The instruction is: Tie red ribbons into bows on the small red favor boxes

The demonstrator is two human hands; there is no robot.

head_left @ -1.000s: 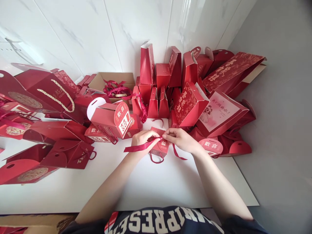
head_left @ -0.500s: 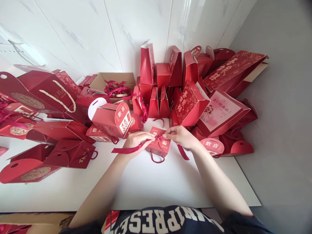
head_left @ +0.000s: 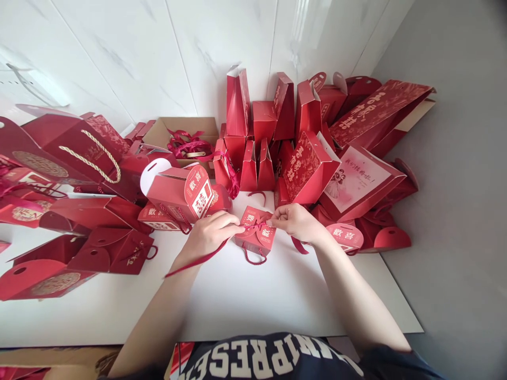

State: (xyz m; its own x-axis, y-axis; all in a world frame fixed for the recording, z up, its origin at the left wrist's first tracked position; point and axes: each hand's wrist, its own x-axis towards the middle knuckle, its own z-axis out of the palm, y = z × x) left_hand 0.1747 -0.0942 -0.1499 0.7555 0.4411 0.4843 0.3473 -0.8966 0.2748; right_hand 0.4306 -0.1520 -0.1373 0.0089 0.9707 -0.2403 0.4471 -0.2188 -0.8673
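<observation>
A small red gift box (head_left: pixel 255 235) with white characters stands on the white tabletop (head_left: pixel 253 295) in front of me. A dark red ribbon (head_left: pixel 198 258) runs across its top. My left hand (head_left: pixel 209 232) is closed on the ribbon's left part, and the long loose end trails down to the left past my wrist. My right hand (head_left: pixel 295 221) pinches the ribbon at the box's top right, a short end hanging below it. Both hands touch the box.
Many red gift boxes and bags are heaped along the white wall, such as a round-flapped box (head_left: pixel 184 192) and a large printed bag (head_left: pixel 356 179). An open cardboard box (head_left: pixel 186 132) holds more ribbons. Flat red boxes (head_left: pixel 79 253) lie at the left. The table's right edge borders grey floor.
My left hand has pulled the ribbon further left and down, so its loose end now trails lower. My right hand stays at the box's top right.
</observation>
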